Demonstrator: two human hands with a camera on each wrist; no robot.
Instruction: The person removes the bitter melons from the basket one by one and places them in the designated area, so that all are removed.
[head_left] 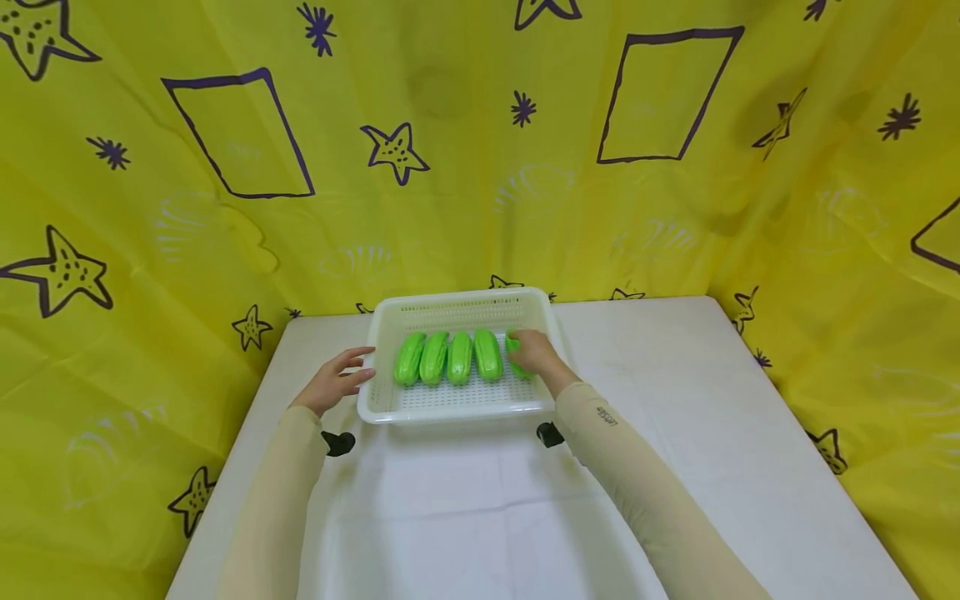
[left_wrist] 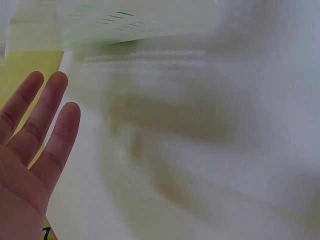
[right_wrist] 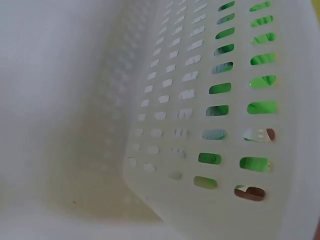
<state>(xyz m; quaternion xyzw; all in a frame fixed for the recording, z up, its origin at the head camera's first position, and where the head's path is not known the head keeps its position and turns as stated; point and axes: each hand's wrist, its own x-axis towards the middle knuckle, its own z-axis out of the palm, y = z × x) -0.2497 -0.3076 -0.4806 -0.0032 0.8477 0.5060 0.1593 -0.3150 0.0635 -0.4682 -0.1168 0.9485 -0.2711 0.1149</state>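
Observation:
A white perforated plastic basket [head_left: 457,414] rests near the far edge of the table. Inside it lie several green, ridged, cucumber-shaped pieces [head_left: 459,358] in a row. My right hand [head_left: 534,350] reaches over the right rim and grips the rightmost green piece [head_left: 514,343], partly covering it. Beside the left rim, my left hand [head_left: 335,383] has its fingers spread and holds nothing. The left wrist view shows those fingers [left_wrist: 65,127] nearly straight. Through the slots of the basket wall [right_wrist: 165,125], the right wrist view shows green and a little skin.
The table [head_left: 465,517] has a white cover. A yellow curtain [head_left: 465,225] with dark star and frame drawings hangs behind it and at both sides. A small black device [head_left: 339,443] sits at the left wrist, another black device [head_left: 550,434] at the right.

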